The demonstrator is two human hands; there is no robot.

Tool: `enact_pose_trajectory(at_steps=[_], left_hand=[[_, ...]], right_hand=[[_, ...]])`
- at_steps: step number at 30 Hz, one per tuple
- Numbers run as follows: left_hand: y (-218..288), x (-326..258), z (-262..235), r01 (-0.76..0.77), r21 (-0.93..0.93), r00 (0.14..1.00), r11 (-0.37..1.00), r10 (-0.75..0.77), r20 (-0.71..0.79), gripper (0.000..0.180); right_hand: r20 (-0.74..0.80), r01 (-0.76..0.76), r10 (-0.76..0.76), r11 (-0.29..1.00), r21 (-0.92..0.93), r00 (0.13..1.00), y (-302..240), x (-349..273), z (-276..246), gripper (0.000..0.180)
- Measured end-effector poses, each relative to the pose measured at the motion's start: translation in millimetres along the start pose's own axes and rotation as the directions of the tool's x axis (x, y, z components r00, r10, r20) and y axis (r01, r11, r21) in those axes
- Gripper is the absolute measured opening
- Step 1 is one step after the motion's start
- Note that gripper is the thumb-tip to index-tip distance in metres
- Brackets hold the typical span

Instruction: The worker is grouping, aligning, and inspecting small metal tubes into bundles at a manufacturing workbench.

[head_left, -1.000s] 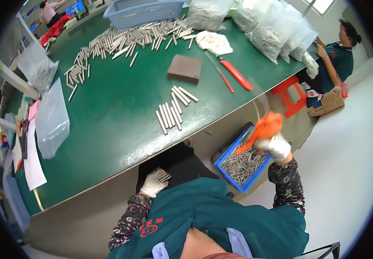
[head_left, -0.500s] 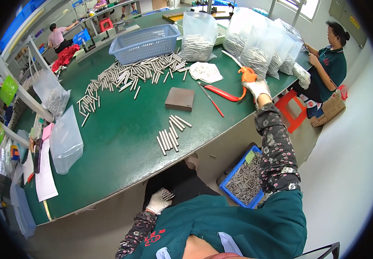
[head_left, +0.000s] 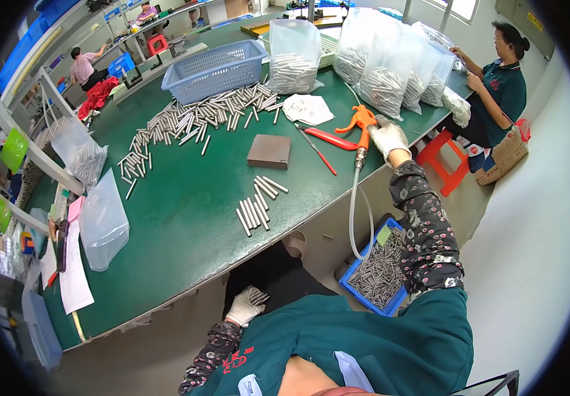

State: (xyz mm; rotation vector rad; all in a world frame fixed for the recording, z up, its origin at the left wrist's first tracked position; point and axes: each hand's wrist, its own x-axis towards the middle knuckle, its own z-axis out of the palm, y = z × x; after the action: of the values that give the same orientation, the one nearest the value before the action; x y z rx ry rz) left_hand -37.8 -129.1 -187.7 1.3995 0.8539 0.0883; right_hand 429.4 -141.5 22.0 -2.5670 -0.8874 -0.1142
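Observation:
My right hand (head_left: 388,138), in a white glove, grips an orange air blow gun (head_left: 363,126) at the right edge of the green table (head_left: 186,218). A clear hose (head_left: 353,210) hangs from the gun down beside the table. My left hand (head_left: 247,305), also gloved, rests open on my lap below the table edge, holding nothing. A small row of metal rods (head_left: 256,204) lies on the table in front of me, with a brown block (head_left: 270,151) just beyond it. A blue bin of rods (head_left: 377,269) sits on the floor under my right arm.
Many loose rods (head_left: 196,119) spread before a blue basket (head_left: 215,66). Clear bags of rods (head_left: 377,59) stand at the back. Red-handled pliers (head_left: 330,139) lie near the gun. A person in green (head_left: 496,86) sits at right by a red stool (head_left: 446,158). Empty bags (head_left: 100,218) lie left.
My right hand rose from the blue floor bin with the orange gun and now holds it at the table's right edge. My left hand stayed on my lap.

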Motion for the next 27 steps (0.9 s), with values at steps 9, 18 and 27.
enact_pose_trajectory(at_steps=[9,18,27], left_hand=[[93,-46,-1,-0.18,-0.228,0.981,0.957,0.191,0.025,0.036],[226,-58,-45,-0.614,0.095,0.698,0.784,0.595,-0.399,0.037],[186,-20,-81,-0.563,0.43,0.632,0.706,0.703,-0.326,0.045]], right_hand=[[-0.391,0.326,-0.274,0.942,0.074,0.879,-19,-35,-14,0.031],[0.023,0.548,-0.811,0.415,0.727,0.584,-169,-196,-28,0.037],[0.134,0.215,-0.754,0.346,0.913,0.644,-220,-221,52,0.042]])
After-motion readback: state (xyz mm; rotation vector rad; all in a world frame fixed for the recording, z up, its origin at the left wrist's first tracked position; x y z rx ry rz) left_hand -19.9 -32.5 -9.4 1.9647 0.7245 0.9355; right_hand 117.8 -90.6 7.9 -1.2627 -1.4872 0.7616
